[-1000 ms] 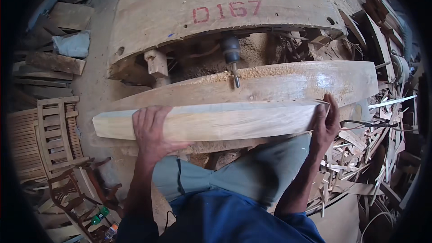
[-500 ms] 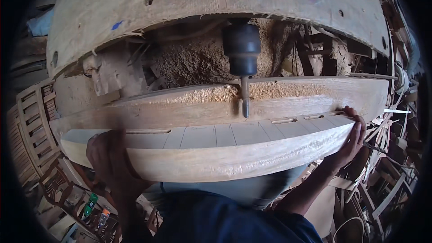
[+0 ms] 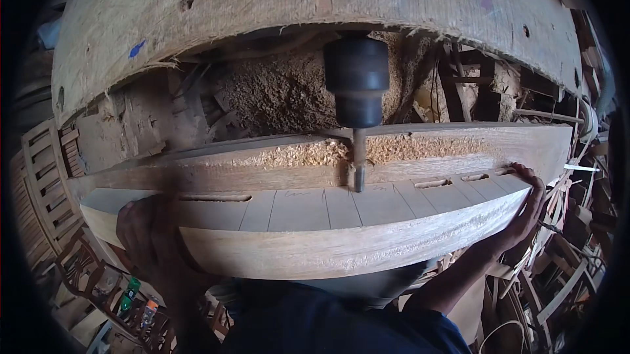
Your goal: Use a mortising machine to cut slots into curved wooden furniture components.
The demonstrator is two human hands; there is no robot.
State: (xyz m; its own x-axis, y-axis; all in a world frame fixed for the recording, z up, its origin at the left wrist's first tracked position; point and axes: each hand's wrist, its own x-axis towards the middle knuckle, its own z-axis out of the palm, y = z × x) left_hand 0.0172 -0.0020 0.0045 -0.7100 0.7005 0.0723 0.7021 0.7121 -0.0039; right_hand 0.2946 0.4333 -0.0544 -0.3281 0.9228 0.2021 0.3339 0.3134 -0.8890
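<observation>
A long, pale, curved wooden board (image 3: 315, 252) lies crosswise before me, with pencil lines and several cut slots along its top face. My left hand (image 3: 157, 236) grips it near the left end, fingers over the top, slightly blurred. Around the right end my right hand (image 3: 528, 203) is closed, fingertips at the far edge. Between my hands a black drill chuck (image 3: 357, 82) holds a metal bit (image 3: 359, 177), pointing down. Its tip overlaps the board's far edge in view; I cannot tell whether they touch.
Behind the board runs a wooden backing piece (image 3: 446, 157) with wood chips on it. A large plywood panel (image 3: 275, 13) with red markings overhangs the machine. Sawdust (image 3: 282, 101) is heaped beneath it. Scrap wood (image 3: 558, 282) lies at right, chair frames (image 3: 85, 262) at left.
The board has slid slightly right relative to the bit, whose tip now overlaps the far edge. The whole view has shifted a little closer. Both hands keep their grip.
</observation>
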